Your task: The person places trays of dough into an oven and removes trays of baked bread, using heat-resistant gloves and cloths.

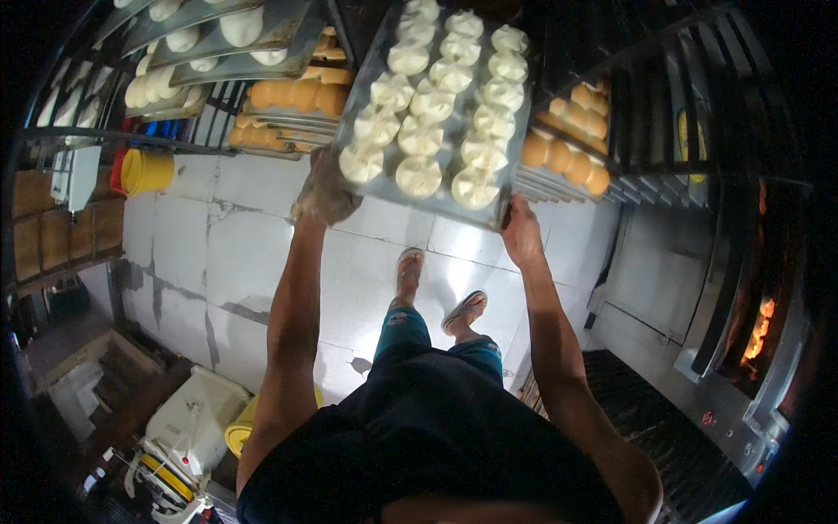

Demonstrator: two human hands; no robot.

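Our dark shirt (436, 437) fills the near middle, with a loaded tray (515, 166) held out at the far side.

Our left hand (326, 190) is closed at the tray's near left corner, though we cannot make out its fingers clearly; our right hand (522, 230) pinches the near right corner. Pale dough pieces (420, 175) sit in three lengthwise rows on the tray, above the white floor (367, 271). Browned bread (301, 96) lies just left of the tray, and more buns (567, 162) lie to its right. Far left, a rack (131, 140) carries dough near a yellow bucket (147, 172). Flames (758, 332) glow inside the oven (790, 345) on the right.
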